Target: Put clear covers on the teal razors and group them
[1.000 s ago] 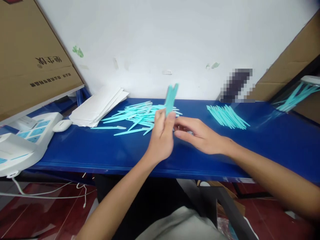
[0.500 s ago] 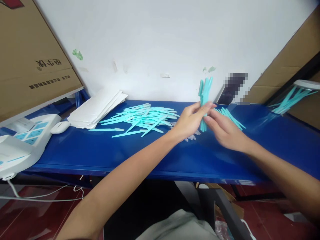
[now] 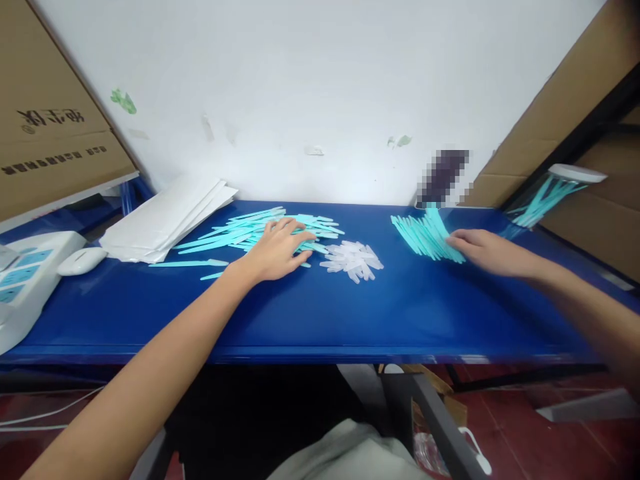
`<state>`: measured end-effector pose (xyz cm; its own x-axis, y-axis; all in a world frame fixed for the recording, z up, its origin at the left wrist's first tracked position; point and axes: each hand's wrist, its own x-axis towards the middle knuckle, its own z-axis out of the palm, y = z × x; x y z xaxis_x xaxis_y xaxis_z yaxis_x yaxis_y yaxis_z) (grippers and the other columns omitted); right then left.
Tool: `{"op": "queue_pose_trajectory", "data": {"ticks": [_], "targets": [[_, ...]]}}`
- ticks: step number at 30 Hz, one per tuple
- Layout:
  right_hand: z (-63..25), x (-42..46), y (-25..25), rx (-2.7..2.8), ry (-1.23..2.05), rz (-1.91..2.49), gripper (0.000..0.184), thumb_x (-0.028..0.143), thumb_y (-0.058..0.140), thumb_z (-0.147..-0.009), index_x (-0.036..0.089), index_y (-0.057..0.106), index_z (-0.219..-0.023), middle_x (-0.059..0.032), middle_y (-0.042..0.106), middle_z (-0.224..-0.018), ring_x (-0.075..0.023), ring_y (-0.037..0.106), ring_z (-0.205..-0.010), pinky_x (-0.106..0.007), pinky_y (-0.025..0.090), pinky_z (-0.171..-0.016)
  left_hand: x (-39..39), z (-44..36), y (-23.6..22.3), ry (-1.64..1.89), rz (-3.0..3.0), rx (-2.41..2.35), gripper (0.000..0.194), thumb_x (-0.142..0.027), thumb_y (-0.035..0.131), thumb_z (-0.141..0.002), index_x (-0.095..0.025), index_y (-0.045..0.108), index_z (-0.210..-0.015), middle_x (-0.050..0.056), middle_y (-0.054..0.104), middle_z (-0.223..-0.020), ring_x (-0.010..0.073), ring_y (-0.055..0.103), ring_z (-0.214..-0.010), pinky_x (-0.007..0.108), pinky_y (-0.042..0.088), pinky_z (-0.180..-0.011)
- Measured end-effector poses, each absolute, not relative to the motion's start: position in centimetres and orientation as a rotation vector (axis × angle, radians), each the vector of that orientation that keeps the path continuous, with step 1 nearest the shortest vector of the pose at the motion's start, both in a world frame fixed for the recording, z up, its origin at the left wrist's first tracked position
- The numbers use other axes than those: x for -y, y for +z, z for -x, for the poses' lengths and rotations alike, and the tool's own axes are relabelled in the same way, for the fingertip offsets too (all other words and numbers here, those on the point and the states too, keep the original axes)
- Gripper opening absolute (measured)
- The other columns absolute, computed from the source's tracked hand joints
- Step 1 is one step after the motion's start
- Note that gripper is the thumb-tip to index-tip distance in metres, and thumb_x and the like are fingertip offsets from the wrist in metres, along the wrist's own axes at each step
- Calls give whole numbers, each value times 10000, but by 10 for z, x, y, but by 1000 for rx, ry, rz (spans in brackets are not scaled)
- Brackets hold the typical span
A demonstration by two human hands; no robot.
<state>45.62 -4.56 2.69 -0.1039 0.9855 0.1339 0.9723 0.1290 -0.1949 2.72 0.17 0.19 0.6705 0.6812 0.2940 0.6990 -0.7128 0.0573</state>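
My left hand (image 3: 277, 252) reaches over a loose heap of turquoise eyebrow razors (image 3: 240, 230), palm down with its fingers spread, touching the top ones. On the right, my right hand (image 3: 485, 252) pinches a bunch of the same razors (image 3: 437, 223) by the lower end. That bunch leans against a neater row of razors (image 3: 417, 237) lying side by side on the blue table (image 3: 320, 313). Between the hands lies a small pile of clear plastic razor caps (image 3: 353, 260). My right fingertips are partly hidden behind the hand.
White paper envelopes (image 3: 165, 220) are stacked left of the heap. A white earphone case (image 3: 81, 261) and a power strip (image 3: 40, 267) sit farther left. A phone (image 3: 443, 177) leans on the wall, and a clear jar (image 3: 575, 175) of razors is tipped at the right.
My hands have parted. The left has moved from the raised bunch to the heap on the left. The right has lowered the bunch to the row on the right. The view has shifted slightly.
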Motion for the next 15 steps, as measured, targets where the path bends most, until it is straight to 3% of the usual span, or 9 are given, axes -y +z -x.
{"op": "queue_pose_trajectory", "data": {"ticks": [7, 15], "targets": [[-452, 28, 20, 2199, 53, 2250, 307, 382, 423, -919, 193, 570, -727, -177, 695, -815, -283, 628, -748, -359, 392, -653, -11, -22, -5, -480, 2771, 1148, 344, -363, 452, -1016, -215, 633, -1269, 165, 541, -1377, 333, 449, -1324, 542, 294, -1094], [-429, 27, 43, 2151, -214, 2435, 470, 489, 363, -950, 143, 637, -790, -282, 692, -965, -338, 635, -788, -388, 349, -620, -30, -13, -5, -531, 2699, 970, 353, -456, 504, -1009, -189, 676, -1162, 145, 624, -1221, 308, 544, -1170, 454, 380, -1024]]}}
